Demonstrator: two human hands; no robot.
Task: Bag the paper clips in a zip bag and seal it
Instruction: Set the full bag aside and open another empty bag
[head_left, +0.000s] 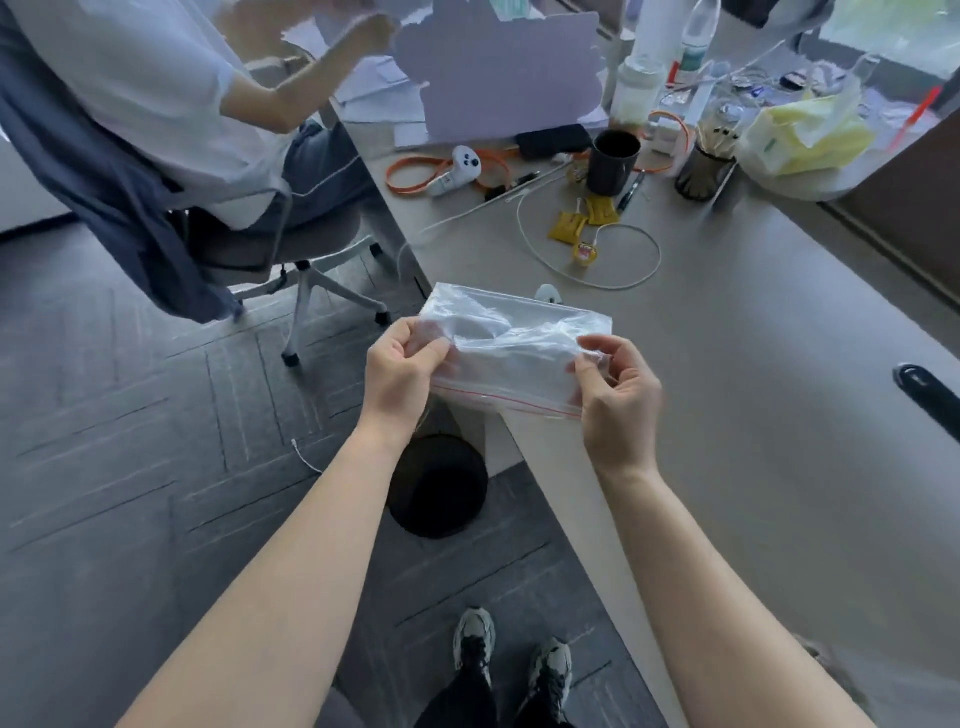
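Observation:
A clear zip bag (514, 343) with a red seal line along its near edge is held in the air over the desk's near corner. My left hand (402, 371) pinches the bag's left side near the seal. My right hand (618, 395) pinches its right side. The bag looks crumpled, and I cannot tell whether anything is inside it. No paper clips are visible in this view.
The grey desk (753, 415) carries a white cable loop (592, 254), yellow packets (571, 223), a black cup (613, 161), a white controller (457, 169) and clutter at the back. A seated person (182, 104) on a chair is at the left. A black bin (439, 486) stands below.

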